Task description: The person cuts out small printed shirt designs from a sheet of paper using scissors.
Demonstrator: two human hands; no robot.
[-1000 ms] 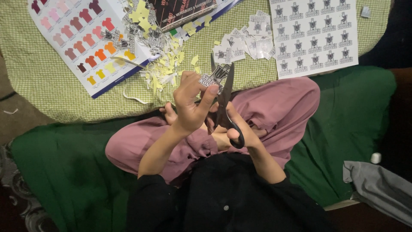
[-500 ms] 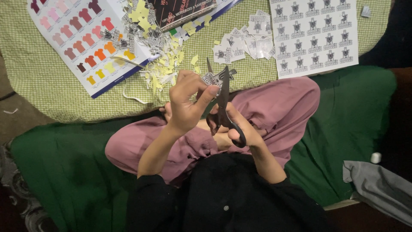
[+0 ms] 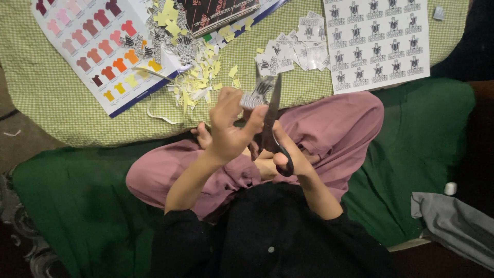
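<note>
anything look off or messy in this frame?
Mostly litter. Yellow paper scraps lie strewn across the checked cloth and onto the colour chart. A loose white strip curls below them. Cut-out stickers sit in an untidy heap beside the sticker sheet. No damage shows.

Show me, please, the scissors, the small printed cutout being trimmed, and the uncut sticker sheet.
scissors (image 3: 271, 110), head view, on the dark blade.
small printed cutout (image 3: 257, 94), head view, its middle.
uncut sticker sheet (image 3: 378, 44), head view, sheet centre.
</note>
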